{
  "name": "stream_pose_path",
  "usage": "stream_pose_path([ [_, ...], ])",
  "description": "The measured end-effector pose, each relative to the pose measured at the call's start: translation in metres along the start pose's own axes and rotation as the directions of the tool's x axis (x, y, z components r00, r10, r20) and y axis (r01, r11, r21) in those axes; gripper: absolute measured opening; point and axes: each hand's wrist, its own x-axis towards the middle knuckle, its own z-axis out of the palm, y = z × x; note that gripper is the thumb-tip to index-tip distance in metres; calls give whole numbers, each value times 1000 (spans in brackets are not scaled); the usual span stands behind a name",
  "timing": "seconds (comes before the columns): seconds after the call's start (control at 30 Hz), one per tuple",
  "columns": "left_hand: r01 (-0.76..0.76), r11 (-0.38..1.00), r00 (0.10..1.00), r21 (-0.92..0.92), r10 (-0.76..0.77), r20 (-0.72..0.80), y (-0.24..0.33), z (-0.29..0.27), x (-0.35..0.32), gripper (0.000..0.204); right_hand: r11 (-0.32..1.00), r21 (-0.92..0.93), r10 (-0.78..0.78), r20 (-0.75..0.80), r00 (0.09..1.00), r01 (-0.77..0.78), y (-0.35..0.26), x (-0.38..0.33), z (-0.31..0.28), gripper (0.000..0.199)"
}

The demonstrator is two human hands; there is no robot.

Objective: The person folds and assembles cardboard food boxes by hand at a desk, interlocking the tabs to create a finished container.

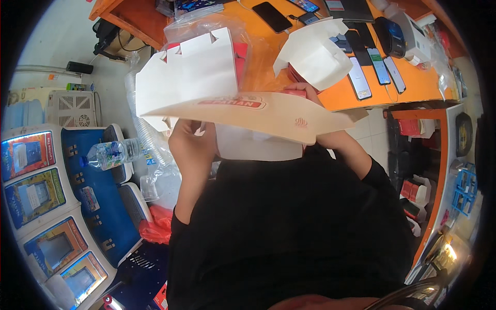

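A paperboard food box [258,143], part folded, is held in front of my black top. Its raised panel [279,116] is tan with red print; the inside is white. My left hand [194,140] grips the box's left side, with thumb and fingers curled at the edge. Behind the raised panel my right hand [306,91] has its fingers bent at the far right side; the panel hides most of its palm. A stack of flat white box blanks [188,72] lies just beyond my left hand. Past my right hand stands a folded white box [315,54].
An orange table [258,36] bears several phones, among them a black phone [272,17] and a lit phone [378,65]. At left is a drink dispenser [77,175] with a plastic bottle [113,154] on it. Stacked clear cups [144,121] and a red bag [157,226] are nearby.
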Motion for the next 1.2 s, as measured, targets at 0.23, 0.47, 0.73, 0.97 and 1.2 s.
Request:
stream_pose_path([
  [0.23, -3, 993, 985, 116, -17, 172, -24, 31, -8, 26, 960, 242, 149, -5, 989, -144, 2, -5, 4, 69],
  [0.47, 370, 809, 862, -457, -116, 493, -35, 14, 24, 54, 884, 457, 145, -62, 988, -101, 4, -3, -28, 67],
  [0.73, 630, 307, 731, -713, 74, 678, 11, 42, 33, 73, 881, 432, 35, -470, 882, 195, -3, 5, -65, 66],
  [0.97, 565, 344, 740, -750, 191, 644, 60, 103, 31, 46, 340, -914, -574, -17, 819, 220, -53, -19, -23, 48],
  [1.2, -266, 799, 739, -539, 528, 418, 46, 188, 32, 63, 430, -869, -372, -418, 829, -245, -30, -32, -86, 27],
])
